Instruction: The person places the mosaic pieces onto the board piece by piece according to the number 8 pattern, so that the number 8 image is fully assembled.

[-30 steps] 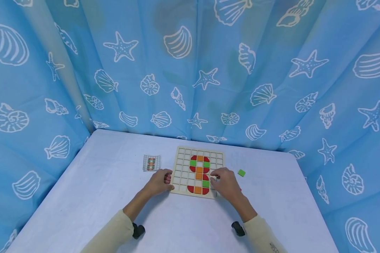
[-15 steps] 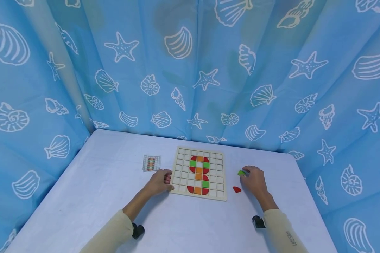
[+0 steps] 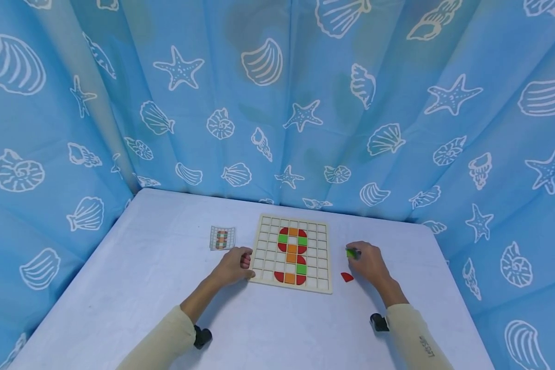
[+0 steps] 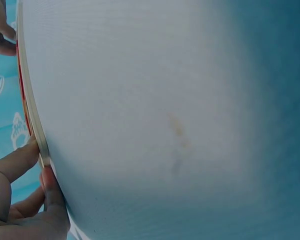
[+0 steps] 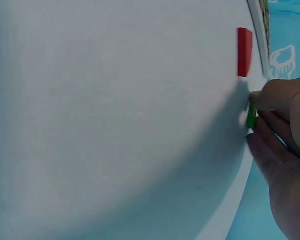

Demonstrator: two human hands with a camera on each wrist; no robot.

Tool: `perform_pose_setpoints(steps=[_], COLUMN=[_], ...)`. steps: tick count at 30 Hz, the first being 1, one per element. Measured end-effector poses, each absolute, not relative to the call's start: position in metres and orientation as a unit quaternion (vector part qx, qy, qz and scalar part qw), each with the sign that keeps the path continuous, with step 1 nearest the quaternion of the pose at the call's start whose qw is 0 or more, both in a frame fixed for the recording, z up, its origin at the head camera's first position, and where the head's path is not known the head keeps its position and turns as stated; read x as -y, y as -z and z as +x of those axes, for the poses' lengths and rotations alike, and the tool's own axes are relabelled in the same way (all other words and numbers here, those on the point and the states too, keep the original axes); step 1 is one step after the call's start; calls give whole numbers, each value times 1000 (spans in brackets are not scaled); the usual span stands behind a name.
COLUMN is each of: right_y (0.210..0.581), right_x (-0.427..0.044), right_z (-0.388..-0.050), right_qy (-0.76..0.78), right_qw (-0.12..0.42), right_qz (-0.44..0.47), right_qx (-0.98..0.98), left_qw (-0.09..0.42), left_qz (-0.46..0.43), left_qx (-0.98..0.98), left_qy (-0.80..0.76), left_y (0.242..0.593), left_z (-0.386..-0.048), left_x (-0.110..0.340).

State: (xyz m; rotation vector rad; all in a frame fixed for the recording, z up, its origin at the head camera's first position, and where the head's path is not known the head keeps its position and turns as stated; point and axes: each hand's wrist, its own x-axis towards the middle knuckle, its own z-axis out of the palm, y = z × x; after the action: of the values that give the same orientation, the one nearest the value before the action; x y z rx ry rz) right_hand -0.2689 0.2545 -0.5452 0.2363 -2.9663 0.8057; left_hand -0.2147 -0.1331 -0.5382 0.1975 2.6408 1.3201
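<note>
A pale wooden grid board (image 3: 268, 245) lies on the white table, with red, orange and green tiles set in its middle columns. At its lower left edge my left hand (image 3: 233, 266) pinches the rim; thumb and finger close round the board edge (image 4: 34, 117) in the left wrist view. To the right of the board, my right hand (image 3: 369, 262) holds a green square tile (image 3: 351, 253) between thumb and fingers. That tile (image 5: 251, 118) shows edge-on in the right wrist view. A red quarter-round tile (image 3: 347, 277) lies on the table just below the right hand.
A small pattern card (image 3: 222, 238) with a printed grid and coloured figure lies left of the board. Blue curtains (image 3: 277, 103) with white shells and starfish stand behind the table (image 3: 277, 324) and at both sides.
My right hand has moved right, off the board, to the green tile, and now pinches it, shifting it slightly left. The left hand has kept its place on the board's edge.
</note>
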Motion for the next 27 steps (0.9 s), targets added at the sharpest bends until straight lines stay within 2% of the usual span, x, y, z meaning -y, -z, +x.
perform_pose_setpoints(steps=[11,20,27], right_y=[539,535,536], right_x=[-238,-174,-129], right_z=[-270,-253,-235], right_qy=[-290,-318,-307], right_qw=[16,43,-1], right_qz=[75,150,207], right_qx=[954,935,929], left_qw=[94,91,89], left_qz=[52,55,52], left_qx=[-892,-892,-893], left_qy=[-439,-439,-439], left_y=[539,541,540], left_z=[-217,-215,-216], left_x=[133,134,133])
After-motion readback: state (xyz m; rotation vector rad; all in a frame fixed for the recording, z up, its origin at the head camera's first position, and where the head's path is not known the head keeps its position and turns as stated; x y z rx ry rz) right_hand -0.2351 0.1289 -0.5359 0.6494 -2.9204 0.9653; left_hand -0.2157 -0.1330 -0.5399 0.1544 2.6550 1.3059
